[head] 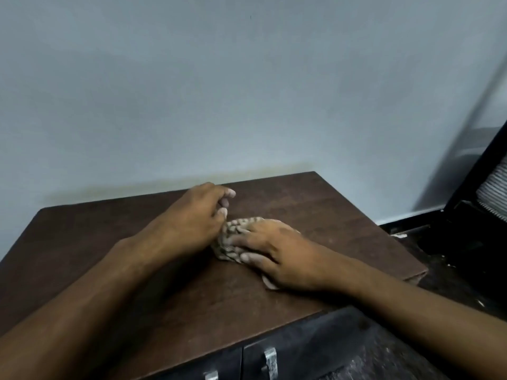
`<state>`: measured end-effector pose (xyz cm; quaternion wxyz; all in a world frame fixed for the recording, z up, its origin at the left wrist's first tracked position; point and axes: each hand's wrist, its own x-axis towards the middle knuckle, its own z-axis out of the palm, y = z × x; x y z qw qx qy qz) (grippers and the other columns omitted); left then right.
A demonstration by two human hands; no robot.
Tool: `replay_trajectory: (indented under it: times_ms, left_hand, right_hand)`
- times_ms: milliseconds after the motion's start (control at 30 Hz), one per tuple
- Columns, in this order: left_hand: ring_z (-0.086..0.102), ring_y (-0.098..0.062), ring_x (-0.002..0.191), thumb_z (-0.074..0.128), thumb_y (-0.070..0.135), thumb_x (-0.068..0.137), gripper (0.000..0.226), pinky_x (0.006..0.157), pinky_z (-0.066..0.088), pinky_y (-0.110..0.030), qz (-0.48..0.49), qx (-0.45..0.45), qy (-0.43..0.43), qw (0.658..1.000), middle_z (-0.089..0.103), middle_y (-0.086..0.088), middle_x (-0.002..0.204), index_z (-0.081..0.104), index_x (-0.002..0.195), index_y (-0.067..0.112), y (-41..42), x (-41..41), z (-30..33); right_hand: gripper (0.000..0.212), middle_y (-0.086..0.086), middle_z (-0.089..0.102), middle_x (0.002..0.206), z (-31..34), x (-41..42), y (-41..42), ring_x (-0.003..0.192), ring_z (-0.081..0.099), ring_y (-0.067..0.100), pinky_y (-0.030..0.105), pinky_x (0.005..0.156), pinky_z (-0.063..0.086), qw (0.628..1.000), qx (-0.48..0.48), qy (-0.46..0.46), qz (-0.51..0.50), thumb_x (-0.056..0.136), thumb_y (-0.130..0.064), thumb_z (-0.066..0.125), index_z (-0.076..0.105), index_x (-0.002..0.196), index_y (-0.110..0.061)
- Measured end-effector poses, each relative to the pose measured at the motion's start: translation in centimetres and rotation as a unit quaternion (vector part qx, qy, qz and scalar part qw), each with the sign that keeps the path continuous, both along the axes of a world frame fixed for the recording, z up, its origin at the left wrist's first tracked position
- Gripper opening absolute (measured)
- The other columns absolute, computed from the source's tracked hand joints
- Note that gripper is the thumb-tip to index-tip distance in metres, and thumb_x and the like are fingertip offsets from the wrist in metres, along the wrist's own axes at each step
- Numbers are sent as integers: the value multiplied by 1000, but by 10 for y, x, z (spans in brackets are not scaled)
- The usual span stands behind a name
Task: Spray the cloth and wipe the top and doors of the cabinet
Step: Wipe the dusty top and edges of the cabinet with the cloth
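A bunched beige patterned cloth [233, 237] lies on the dark brown wooden top of the cabinet [123, 237], near its middle. My right hand [277, 253] presses flat on the cloth, its fingers spread over the cloth and covering most of it. My left hand [197, 212] sits just left of the cloth, fingers curled, with fingertips touching the cloth's left edge. Below the top's front edge, the dark cabinet doors [301, 357] show two metal handles [270, 362]. No spray bottle is in view.
A pale grey wall [219, 91] rises directly behind the cabinet. To the right stands a black framed object with a ribbed white panel [491, 187] on a dark, dusty floor [452, 270].
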<state>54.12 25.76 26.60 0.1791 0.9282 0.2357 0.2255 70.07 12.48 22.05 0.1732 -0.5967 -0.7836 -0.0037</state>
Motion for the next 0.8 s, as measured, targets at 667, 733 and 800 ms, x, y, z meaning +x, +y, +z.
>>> replay_trajectory:
  times_ms: [667,733,800]
  left_hand:
    - [47,-7,119,54,25,96,35,100,37,-24,23,22,45,998,54,9,123,56,131,23,13,-9,-17]
    - [48,-14,122,54,24,95,35,105,38,-31,53,33,55,997,55,3,124,57,129,19,19,-19,-16]
    - [50,-17,119,56,24,93,33,103,38,-29,86,35,56,994,57,0,122,58,125,17,27,-42,-15]
  right_hand:
    - [34,4,57,139,10,60,88,129,50,23,35,112,35,980,-13,25,-198,101,-32,48,58,133,-24]
    - [34,5,59,135,4,11,101,127,50,23,35,110,37,994,0,26,-110,100,-31,49,59,132,-22]
    - [37,2,59,136,4,-18,106,129,50,17,30,110,37,999,-10,34,-14,100,-31,50,58,134,-23]
